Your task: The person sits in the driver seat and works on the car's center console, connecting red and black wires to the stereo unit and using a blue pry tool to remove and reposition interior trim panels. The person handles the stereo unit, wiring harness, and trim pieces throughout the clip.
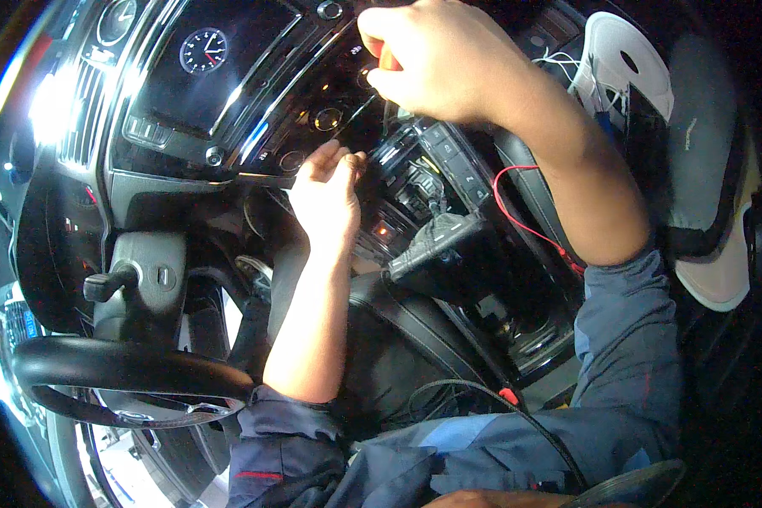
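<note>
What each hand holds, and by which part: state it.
The right hand holds an orange-red object, mostly hidden; which part cannot be told. Whether the left hand, at the control panel, holds anything is unclear.

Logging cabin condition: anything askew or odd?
Yes. The centre console looks opened up: inner parts with bits of yellow sit bare in a gap, where I'd expect a trim cover. A thin red cord also loops loosely alongside.

Small numerals (204, 35) ring the clock dial (204, 52); pale signs (471, 179) (tiny) mark console buttons (453, 158).
</note>
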{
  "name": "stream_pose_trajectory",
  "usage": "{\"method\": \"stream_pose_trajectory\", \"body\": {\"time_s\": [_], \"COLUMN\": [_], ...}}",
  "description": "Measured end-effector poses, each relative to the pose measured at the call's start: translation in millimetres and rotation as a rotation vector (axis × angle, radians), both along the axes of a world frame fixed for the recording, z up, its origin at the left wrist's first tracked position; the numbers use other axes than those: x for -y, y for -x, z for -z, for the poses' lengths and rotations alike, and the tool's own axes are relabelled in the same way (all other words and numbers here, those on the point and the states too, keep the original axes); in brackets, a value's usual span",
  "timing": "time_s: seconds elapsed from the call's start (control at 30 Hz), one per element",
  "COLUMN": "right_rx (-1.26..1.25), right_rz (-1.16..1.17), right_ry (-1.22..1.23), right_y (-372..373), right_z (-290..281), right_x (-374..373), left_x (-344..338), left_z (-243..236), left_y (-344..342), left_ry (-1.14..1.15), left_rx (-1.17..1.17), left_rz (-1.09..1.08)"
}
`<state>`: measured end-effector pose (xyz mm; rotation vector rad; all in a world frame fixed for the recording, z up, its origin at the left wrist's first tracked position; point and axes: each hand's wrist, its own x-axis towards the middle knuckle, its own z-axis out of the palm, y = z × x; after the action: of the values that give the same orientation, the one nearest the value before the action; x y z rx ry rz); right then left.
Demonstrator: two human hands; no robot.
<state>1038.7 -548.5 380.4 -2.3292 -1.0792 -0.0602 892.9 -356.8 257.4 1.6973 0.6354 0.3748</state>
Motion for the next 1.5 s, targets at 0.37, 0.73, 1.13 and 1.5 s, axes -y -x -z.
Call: {"method": "stream_pose_trajectory", "body": {"time_s": [0.37, 0.73, 1.13, 1.5], "right_rx": [0.082, 0.263, 0.424, -0.244], "right_rz": [0.037, 0.055, -0.54, -0.922], "right_ry": [0.018, 0.064, -0.156, -0.912], "right_y": [1.4, 18.8, -5.4, -7.0], "right_z": [33.4, 30.5, 42.8, 77.6], "right_x": [-13.3, -27.2, -35.1, -77.3], "left_x": [-10.3, 20.1, 11.6, 20.6], "left_z": [5.4, 15.9, 47.7, 29.2], "left_y": [7.1, -32.0, -53.3, -48.6], "left_ry": [0.545, -0.989, -0.972, -0.934], "left_rx": [-0.065, -0.275, -0.465, -0.41], "left_rz": [-0.037, 0.384, 0.527, 0.53]}}
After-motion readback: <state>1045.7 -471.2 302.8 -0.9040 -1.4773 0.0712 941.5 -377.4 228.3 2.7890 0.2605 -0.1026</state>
